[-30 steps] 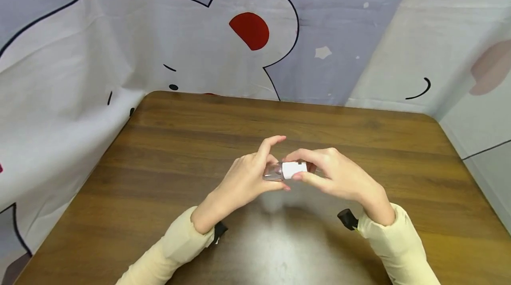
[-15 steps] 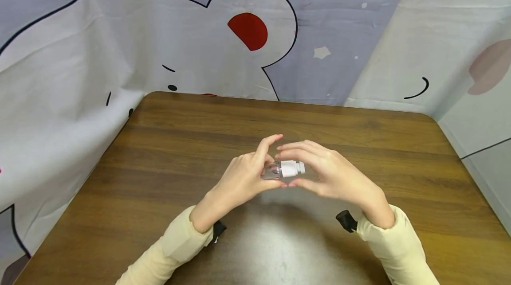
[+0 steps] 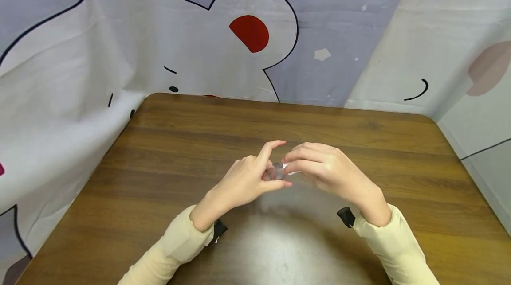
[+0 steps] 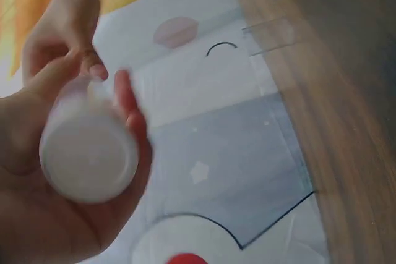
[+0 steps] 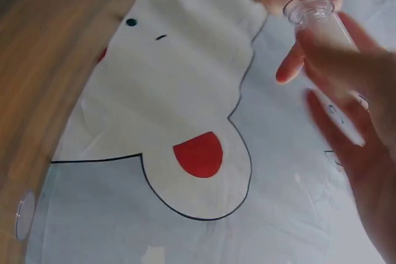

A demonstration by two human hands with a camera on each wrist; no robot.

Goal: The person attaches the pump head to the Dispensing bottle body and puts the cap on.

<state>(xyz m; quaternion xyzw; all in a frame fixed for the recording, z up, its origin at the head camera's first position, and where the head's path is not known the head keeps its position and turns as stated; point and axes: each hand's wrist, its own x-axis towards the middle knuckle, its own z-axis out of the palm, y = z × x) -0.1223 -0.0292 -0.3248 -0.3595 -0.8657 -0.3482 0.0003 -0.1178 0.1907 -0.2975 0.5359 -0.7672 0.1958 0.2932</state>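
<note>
A small clear bottle [image 3: 276, 171] with a white band lies sideways in the air between both hands, above the table. My left hand [image 3: 243, 181] holds its left end between thumb and fingers, index finger raised. In the left wrist view the bottle's round end [image 4: 90, 159] faces the camera within the palm. My right hand [image 3: 333, 172] pinches the white end with curled fingers, which hide most of it. The right wrist view shows a flared clear rim [image 5: 309, 7] at the left hand's side, with the right thumb across the bottle's body.
Brown wood-grain table [image 3: 191, 134] lies below the hands. A cartoon-printed cloth [image 3: 319, 19] hangs behind it and along the sides. Black wrist devices [image 3: 346, 217] stick out at both cream sleeves.
Half a second ago the right fingers were spread and the white end showed. Now they have come round it again and cover it. The left hand keeps nearly the same hold.
</note>
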